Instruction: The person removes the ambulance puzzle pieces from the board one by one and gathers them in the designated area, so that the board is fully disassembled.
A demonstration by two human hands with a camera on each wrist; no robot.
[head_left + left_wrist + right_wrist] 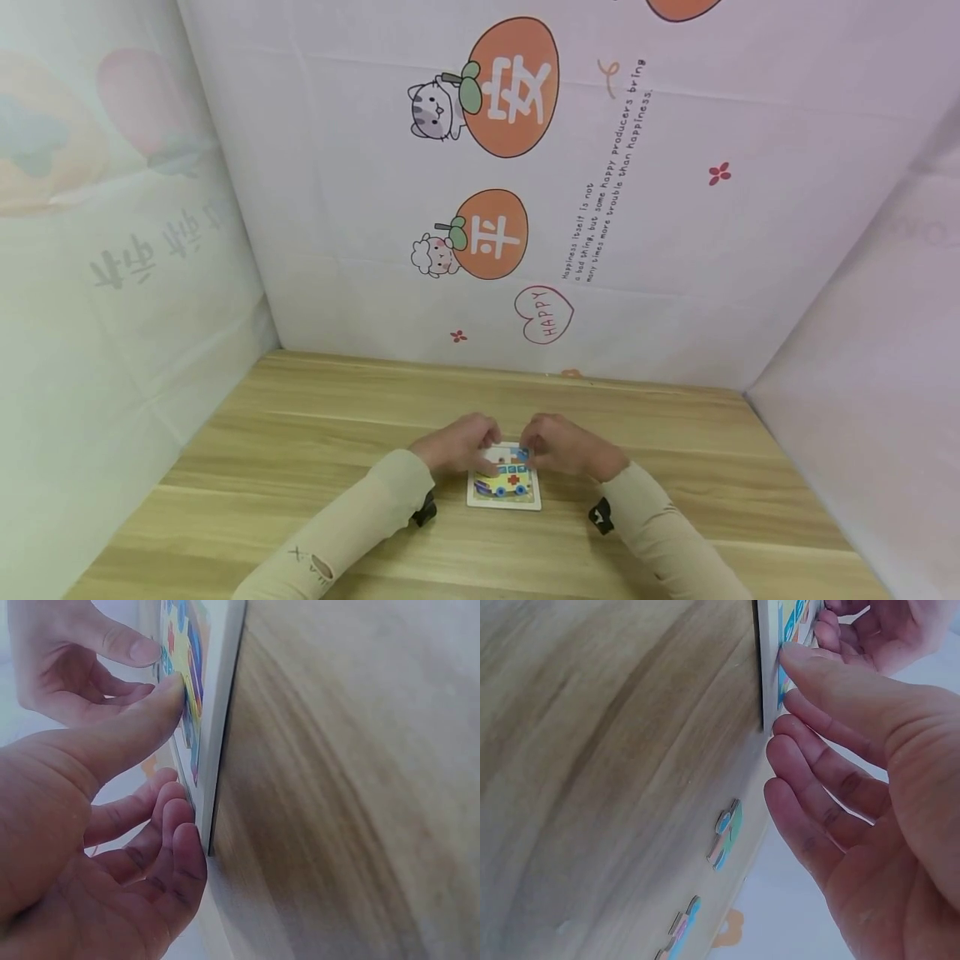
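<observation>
A white-framed jigsaw puzzle board (504, 505) lies flat on the wooden table, showing a yellow ambulance with a red cross and blue wheels. My left hand (459, 444) is at its upper left; in the left wrist view the thumb (146, 724) rests on the picture while bent fingertips meet the frame's edge. At the upper right corner, my right hand (566, 446) has its thumb (840, 682) on the picture, with curved fingers beside the edge. Both hands partly cover the board's top, so any piece under the thumbs is hidden.
Loose jigsaw pieces (727, 834) lie on the table (315, 533) beyond the right hand. Printed white cloth (360, 208) hangs behind the table and along both sides. Each wrist carries a black strapped device (602, 516).
</observation>
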